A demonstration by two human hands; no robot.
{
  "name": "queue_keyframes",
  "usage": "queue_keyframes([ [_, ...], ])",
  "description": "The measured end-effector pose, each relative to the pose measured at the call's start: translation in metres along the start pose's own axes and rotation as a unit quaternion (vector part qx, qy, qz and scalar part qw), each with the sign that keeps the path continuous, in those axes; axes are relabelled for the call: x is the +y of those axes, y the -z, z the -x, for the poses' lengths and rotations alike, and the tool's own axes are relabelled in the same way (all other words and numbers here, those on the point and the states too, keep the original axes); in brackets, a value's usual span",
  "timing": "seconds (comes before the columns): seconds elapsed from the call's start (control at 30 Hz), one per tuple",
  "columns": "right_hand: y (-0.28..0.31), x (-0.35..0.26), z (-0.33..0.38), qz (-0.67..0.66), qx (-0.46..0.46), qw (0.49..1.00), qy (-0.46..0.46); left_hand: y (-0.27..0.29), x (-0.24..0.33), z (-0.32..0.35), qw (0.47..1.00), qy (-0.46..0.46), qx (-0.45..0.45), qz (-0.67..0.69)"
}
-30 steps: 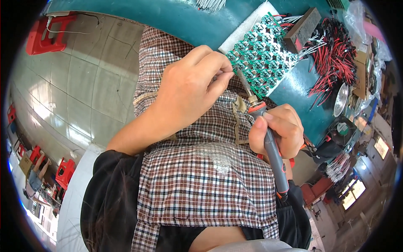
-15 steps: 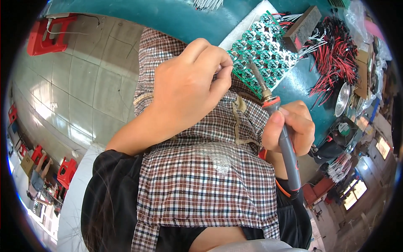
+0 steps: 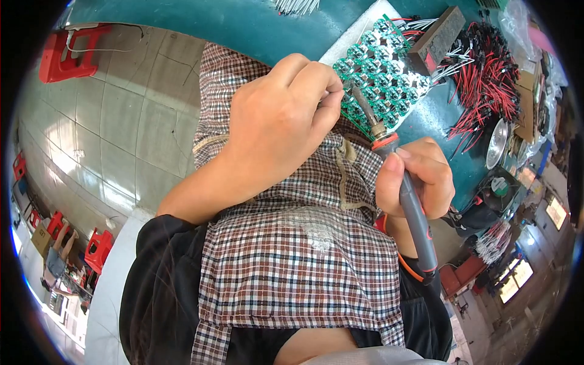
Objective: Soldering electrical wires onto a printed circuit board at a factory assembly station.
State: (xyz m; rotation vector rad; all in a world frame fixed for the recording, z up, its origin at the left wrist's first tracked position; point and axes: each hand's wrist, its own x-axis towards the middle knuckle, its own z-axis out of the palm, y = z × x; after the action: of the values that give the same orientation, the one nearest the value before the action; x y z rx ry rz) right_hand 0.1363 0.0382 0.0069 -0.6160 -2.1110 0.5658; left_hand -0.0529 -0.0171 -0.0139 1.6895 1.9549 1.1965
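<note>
Teal bench, upper frame: your right hand clenches the iron by its handle; left hand pinches something unseen over the light, fragile board.

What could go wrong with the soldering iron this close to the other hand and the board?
The soldering iron in the right hand has its tip beside the left hand fingers, so a slip might burn them. Over the green circuit board panel, it could touch a neighbouring part. The red and black wires nearby could snag.

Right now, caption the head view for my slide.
Right hand aims a soldering iron at a green circuit-board panel; left hand pinches alongside.
</note>
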Motion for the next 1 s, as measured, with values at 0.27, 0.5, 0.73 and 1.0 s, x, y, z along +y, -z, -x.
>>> queue_keyframes([
  [0.27, 0.0, 0.0, -0.001, -0.009, -0.008, 1.0, -0.009, 0.0, -0.003, -0.001, 1.0, -0.013, -0.021, 0.011],
  [0.5, 0.009, 0.006, -0.005, -0.009, 0.04, 0.999, -0.029, 0.007, 0.0, -0.007, 0.999, 0.005, 0.012, 0.038],
  [0.73, 0.002, 0.013, -0.005, -0.025, 0.044, 0.998, -0.03, -0.001, 0.001, -0.015, 0.999, -0.011, 0.008, -0.032],
  [1.0, 0.0, 0.013, -0.008, -0.038, 0.055, 0.997, -0.036, -0.002, 0.002, -0.017, 0.999, -0.016, 0.0, -0.031],
])
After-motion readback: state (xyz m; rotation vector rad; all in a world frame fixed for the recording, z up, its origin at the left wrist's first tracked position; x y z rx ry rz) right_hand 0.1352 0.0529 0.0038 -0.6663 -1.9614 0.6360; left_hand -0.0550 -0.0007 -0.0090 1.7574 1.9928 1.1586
